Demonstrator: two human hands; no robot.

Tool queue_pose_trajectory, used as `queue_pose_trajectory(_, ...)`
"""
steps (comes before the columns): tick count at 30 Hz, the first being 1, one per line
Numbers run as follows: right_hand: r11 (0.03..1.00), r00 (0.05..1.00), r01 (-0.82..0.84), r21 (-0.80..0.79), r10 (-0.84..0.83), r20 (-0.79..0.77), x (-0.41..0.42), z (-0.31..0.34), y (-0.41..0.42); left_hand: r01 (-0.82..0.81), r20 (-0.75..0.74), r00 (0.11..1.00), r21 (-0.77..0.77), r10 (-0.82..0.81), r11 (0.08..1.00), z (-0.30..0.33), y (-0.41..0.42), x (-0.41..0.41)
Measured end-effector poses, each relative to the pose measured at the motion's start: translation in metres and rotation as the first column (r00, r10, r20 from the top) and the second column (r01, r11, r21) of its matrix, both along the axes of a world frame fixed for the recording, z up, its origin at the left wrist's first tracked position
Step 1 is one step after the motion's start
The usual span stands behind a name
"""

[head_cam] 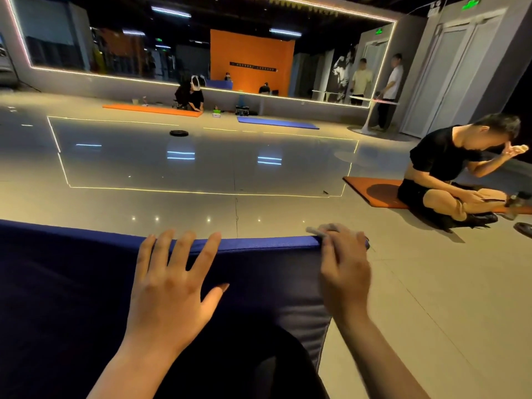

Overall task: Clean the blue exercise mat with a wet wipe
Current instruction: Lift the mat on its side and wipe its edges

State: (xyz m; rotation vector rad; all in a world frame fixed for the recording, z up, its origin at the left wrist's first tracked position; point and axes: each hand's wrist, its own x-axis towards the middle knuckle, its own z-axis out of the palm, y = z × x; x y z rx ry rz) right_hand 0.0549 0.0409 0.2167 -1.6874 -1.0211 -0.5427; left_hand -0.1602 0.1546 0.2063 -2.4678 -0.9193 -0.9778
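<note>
I see the mat (pixel 72 283) filling the lower left of my view, lying on the tiled floor (pixel 431 298): thick, deep blue, almost black in shadow, with a brighter blue band along its far edge and faint ribbing on the paler near-right corner. My left hand (pixel 169 289) lies flat on it, fingers spread and reaching over the far edge, gripping nothing. My right hand (pixel 344 269) is at the far right corner, fingers closed on a grey-white wipe (pixel 316 231) pressed against the edge; the wipe is blurred. Further right, a person in black (pixel 440 165) sits on an orange mat (pixel 374 191). Across the floor lie another orange mat (pixel 152 110) and a blue one (pixel 276 122) below a wall mirror (pixel 115 38).
</note>
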Motion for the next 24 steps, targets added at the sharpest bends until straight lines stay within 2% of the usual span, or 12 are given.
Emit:
queue_pose_trajectory(5,0.959,0.930,-0.211,-0.187,0.256,0.262,-0.080,-0.010,0.027,-0.015,0.008,1.000,0.000,0.015,1.000,0.002,-0.005,0.000)
queue_pose_trajectory(7,0.949,0.869,-0.213,-0.234,0.293,0.399,-0.073,-0.013,0.023,-0.001,0.015,1.000,0.023,0.001,1.000,0.001,-0.004,-0.003)
queue_pose_trajectory(9,0.951,0.845,-0.142,-0.275,0.261,0.466,-0.036,-0.017,0.009,0.010,0.019,1.000,0.044,-0.010,0.999,0.001,-0.002,-0.006)
queue_pose_trajectory(12,0.961,0.930,0.037,-0.275,0.067,0.361,0.028,-0.021,-0.028,0.000,0.021,1.000,0.027,-0.001,1.000,0.002,-0.002,-0.003)
queue_pose_trajectory(14,0.958,0.982,0.121,-0.259,-0.078,0.171,0.056,-0.018,-0.045,-0.015,0.023,1.000,0.008,0.014,1.000,0.004,-0.006,0.000)
queue_pose_trajectory(16,0.963,0.992,0.127,-0.237,-0.123,0.030,0.064,-0.014,-0.049,-0.025,0.025,0.999,0.001,0.025,1.000,0.004,-0.009,0.000)
queue_pose_trajectory(20,0.995,1.000,0.004,-0.102,-0.004,0.003,0.033,-0.009,-0.027,-0.034,0.034,0.999,0.001,0.033,0.999,0.005,-0.011,0.001)
queue_pose_trajectory(24,0.971,0.954,-0.188,-0.146,0.216,0.208,-0.041,-0.006,0.013,-0.037,0.023,0.999,-0.010,0.037,0.999,0.005,-0.011,0.002)
